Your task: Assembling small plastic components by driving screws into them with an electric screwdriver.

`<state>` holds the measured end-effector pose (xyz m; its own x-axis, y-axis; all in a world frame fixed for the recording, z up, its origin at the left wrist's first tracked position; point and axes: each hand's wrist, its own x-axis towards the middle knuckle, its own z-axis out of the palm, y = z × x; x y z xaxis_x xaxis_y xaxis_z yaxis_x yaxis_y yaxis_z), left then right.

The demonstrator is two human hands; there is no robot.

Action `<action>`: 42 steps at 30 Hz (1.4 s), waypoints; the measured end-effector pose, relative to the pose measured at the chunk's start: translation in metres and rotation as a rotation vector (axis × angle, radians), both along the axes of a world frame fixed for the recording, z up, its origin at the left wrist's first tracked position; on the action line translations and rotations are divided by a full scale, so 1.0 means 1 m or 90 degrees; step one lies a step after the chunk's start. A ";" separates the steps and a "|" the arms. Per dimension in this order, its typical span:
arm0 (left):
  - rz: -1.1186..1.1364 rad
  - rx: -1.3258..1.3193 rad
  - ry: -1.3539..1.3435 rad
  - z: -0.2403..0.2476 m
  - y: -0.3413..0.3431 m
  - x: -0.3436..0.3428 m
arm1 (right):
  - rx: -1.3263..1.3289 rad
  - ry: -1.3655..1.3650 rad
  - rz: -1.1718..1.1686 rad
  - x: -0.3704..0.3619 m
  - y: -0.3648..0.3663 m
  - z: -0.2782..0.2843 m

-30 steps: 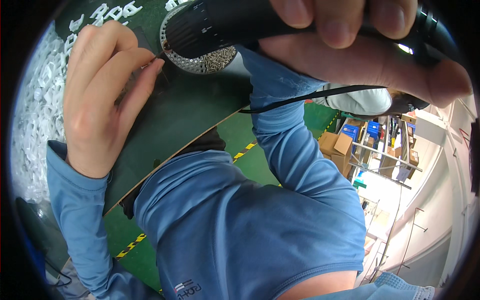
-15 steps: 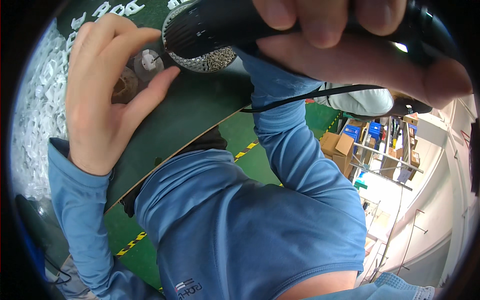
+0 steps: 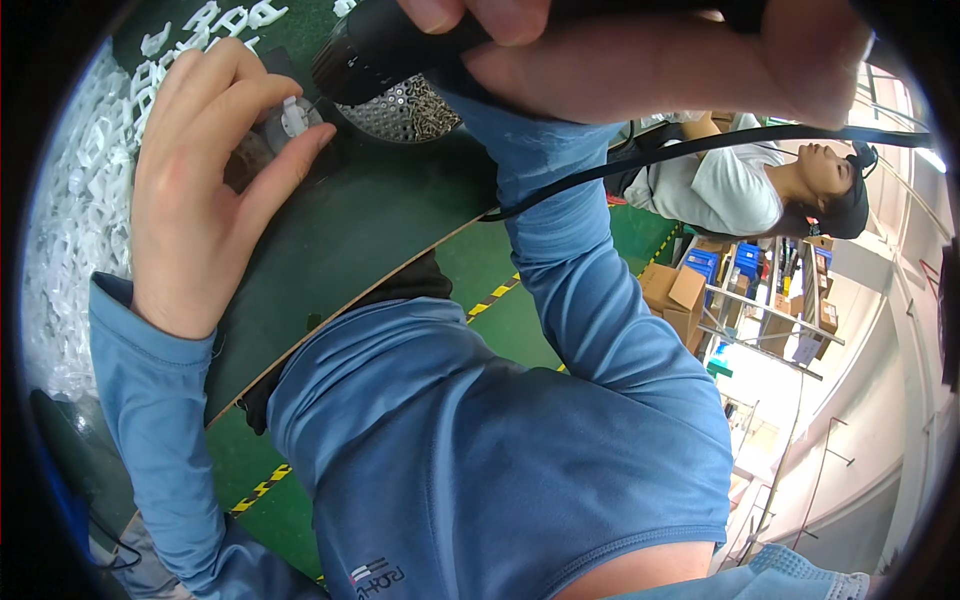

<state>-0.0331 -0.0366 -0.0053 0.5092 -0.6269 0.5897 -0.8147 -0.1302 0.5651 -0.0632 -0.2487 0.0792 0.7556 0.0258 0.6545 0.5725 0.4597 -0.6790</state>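
A small white plastic part point(image 3: 293, 118) sits on a round greyish fixture point(image 3: 272, 132) on the dark table. The thumb and index finger of my left hand point(image 3: 205, 180) close on this part from two sides. My right hand point(image 3: 650, 75) is wrapped round a black corded electric screwdriver point(image 3: 400, 50), held almost level across the top of the view. Its thin bit ends close by the white part; whether they touch I cannot tell. Beneath the screwdriver's nose, a perforated metal dish point(image 3: 385, 118) holds many small screws point(image 3: 432, 115).
Many white plastic parts point(image 3: 95, 170) are heaped at the left, with several loose ones point(image 3: 230, 20) at the far side. The black cord point(image 3: 680, 155) hangs over my right sleeve. Another person point(image 3: 710, 185) is at the right, near shelving point(image 3: 770, 290) with boxes.
My left thumb and index finger have come together on the white part. My right hand and the screwdriver have shifted left. The other person's head has come into view.
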 end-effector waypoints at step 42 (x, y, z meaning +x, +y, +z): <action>0.007 0.005 0.057 -0.007 -0.007 0.000 | -0.049 0.083 -0.191 0.023 -0.026 -0.001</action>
<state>-0.0329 -0.0433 -0.0126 0.5663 -0.6253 0.5369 -0.7598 -0.1437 0.6341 -0.0404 -0.2748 0.0782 0.8141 -0.1657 0.5566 0.5807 0.2282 -0.7814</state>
